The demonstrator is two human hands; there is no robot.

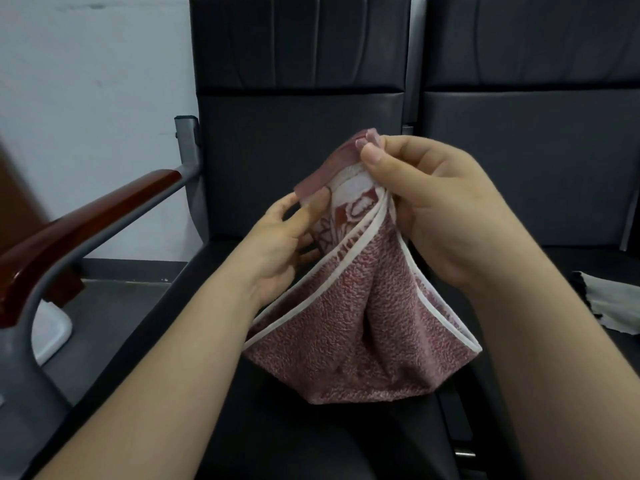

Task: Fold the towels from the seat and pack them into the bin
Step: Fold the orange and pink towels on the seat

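Note:
A dusty pink terry towel (363, 327) with white piping and a patterned band hangs above the black seat (249, 427). My right hand (440, 209) pinches its upper corner between thumb and fingers. My left hand (287, 237) pinches the towel's upper left edge a little lower. The cloth droops between them in loose folds, its lower edge near the seat cushion. No bin is in view.
A dark red armrest (79, 230) on a grey metal frame runs along the left. Black seat backs (298, 98) stand ahead. A pale grey-green cloth (609, 299) lies on the neighbouring seat at the right edge. A white object (52, 334) sits on the floor at left.

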